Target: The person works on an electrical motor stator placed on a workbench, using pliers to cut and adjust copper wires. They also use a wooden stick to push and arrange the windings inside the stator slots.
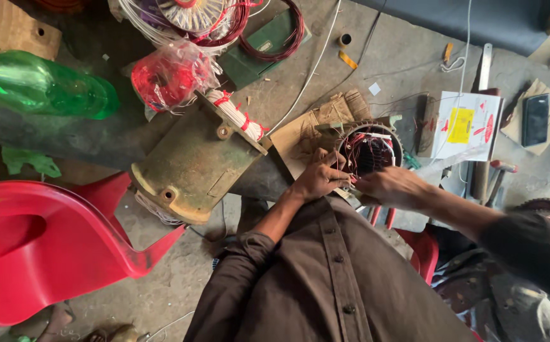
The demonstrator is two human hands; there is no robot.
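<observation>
A round motor stator (370, 149) with red and white winding wires inside stands just beyond my hands. My left hand (318, 177) rests against its near left rim, fingers curled and pinching thin wires. My right hand (390, 187) meets it from the right at the near rim, fingertips closed on the same wires. Both forearms come up from my dark brown shirt.
A large greenish motor housing (192, 161) lies to the left, with a red plastic chair (40, 240) beside it. A green bottle (34, 85), coils of wire (224, 19), a white box (465, 123), a phone (534, 119) and hammers (487, 180) lie around on the concrete floor.
</observation>
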